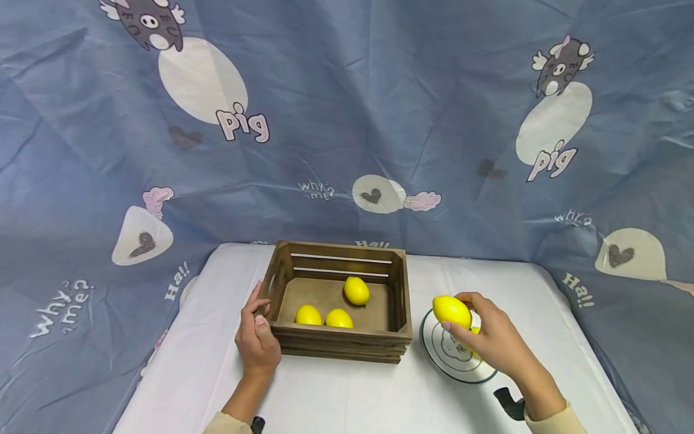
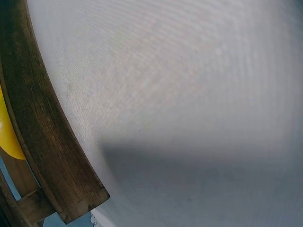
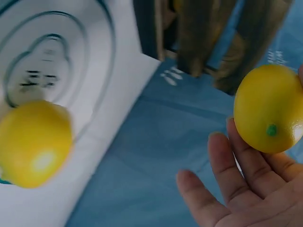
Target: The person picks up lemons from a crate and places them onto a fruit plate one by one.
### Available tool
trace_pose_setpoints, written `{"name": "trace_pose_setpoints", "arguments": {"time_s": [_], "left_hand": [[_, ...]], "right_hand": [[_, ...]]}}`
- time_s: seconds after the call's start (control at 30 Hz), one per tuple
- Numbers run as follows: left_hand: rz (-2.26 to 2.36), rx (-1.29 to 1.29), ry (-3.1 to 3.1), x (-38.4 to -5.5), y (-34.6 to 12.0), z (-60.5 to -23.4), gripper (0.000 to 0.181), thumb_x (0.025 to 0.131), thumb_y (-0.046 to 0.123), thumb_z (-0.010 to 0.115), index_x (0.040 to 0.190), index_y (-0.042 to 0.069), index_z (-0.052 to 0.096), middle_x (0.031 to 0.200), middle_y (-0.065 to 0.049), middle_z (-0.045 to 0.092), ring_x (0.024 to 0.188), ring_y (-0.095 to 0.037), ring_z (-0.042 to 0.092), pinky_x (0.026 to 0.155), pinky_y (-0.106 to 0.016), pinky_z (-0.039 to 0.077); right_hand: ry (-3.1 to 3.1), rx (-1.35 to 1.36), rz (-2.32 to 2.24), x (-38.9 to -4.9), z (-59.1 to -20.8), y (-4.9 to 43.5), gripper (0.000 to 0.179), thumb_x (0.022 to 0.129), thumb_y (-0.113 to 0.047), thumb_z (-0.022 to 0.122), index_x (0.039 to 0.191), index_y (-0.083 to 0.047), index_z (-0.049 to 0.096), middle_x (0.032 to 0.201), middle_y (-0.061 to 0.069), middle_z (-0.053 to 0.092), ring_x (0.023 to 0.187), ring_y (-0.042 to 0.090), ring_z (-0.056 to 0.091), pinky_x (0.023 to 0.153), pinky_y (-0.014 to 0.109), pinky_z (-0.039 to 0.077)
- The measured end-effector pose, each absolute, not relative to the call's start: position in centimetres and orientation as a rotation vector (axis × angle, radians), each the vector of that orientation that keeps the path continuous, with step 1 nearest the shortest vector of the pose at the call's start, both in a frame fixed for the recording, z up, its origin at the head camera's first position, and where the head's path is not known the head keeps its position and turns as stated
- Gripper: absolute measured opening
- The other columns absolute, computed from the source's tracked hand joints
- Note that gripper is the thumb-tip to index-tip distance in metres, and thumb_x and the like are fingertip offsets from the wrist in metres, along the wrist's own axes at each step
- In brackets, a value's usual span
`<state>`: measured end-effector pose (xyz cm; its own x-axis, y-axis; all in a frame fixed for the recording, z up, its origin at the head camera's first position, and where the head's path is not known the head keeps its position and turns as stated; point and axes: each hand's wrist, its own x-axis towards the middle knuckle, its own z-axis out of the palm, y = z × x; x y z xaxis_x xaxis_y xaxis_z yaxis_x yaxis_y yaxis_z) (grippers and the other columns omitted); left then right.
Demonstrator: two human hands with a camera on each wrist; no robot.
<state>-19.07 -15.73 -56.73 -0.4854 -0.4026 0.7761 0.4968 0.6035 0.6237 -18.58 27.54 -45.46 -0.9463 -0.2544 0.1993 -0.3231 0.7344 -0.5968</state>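
Right grip (image 1: 490, 337): we pinch a lemon (image 1: 450, 310), raised near the plate (image 1: 435, 345) | second lemon (image 3: 35, 144): on that plate | left grip (image 1: 259, 343): we hold the wooden crate (image 1: 341, 348) by its near left corner | inside: two lemons (image 1: 308, 314) nearer, another lemon (image 1: 356, 291) farther back | beyond: blue cloth (image 1: 303, 150)

- A creased blue-grey fabric backdrop (image 1: 314, 108) spans the upper frame and hangs down both sides.
- A winged cartoon pig (image 1: 149, 23) is printed at upper left, a second winged pig (image 1: 561, 67) at upper right.
- A white tabletop covering (image 1: 325, 395) fills the lower centre, with soft shadows on it.
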Motion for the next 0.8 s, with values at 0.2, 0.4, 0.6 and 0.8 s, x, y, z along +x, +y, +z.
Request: {"name": "trace_pose_setpoints", "arguments": {"time_s": [0.2,0.4,0.6,0.8], "left_hand": [[-1.07,-0.081,-1.777,-19.1,-15.7,-56.8,0.035,0.095,0.001,0.031,0.109,-0.011,0.061,0.141,-0.021,0.063,0.116,-0.03,0.067,0.096,-0.014,0.048],[-1.082,-0.089,-1.791,-19.1,-15.7,-56.8,0.035,0.097,0.003,0.032,0.11,-0.011,0.061,0.144,-0.02,0.062,0.12,-0.032,0.066,0.097,-0.015,0.048],[-1.087,-0.087,-1.783,-19.0,-15.5,-56.3,0.034,0.096,0.001,0.032,0.109,-0.013,0.06,0.142,-0.021,0.062,0.123,-0.036,0.064,0.098,-0.015,0.048],[-1.085,-0.081,-1.772,-18.8,-15.4,-55.9,0.033,0.094,-0.001,0.031,0.107,-0.015,0.059,0.14,-0.024,0.063,0.121,-0.037,0.065,0.097,-0.015,0.048]], "right_hand": [[-2.852,0.418,0.871,-17.8,-47.7,28.0,0.057,0.088,-0.036,0.084,0.131,-0.004,0.063,0.124,0.013,0.067,0.114,0.035,0.061,0.09,0.057,0.051],[-2.851,0.394,0.721,-17.2,-49.8,28.4,0.053,0.083,-0.03,0.087,0.124,-0.004,0.067,0.117,0.007,0.067,0.101,0.024,0.055,0.077,0.043,0.049],[-2.831,0.387,0.542,-16.6,-52.0,28.4,0.054,0.081,-0.031,0.087,0.121,0.0,0.068,0.115,0.01,0.064,0.105,0.03,0.056,0.08,0.047,0.05],[-2.752,0.409,0.482,-16.6,-53.3,28.3,0.053,0.077,-0.029,0.09,0.115,0.002,0.069,0.113,0.015,0.064,0.105,0.034,0.058,0.086,0.049,0.051]]}}
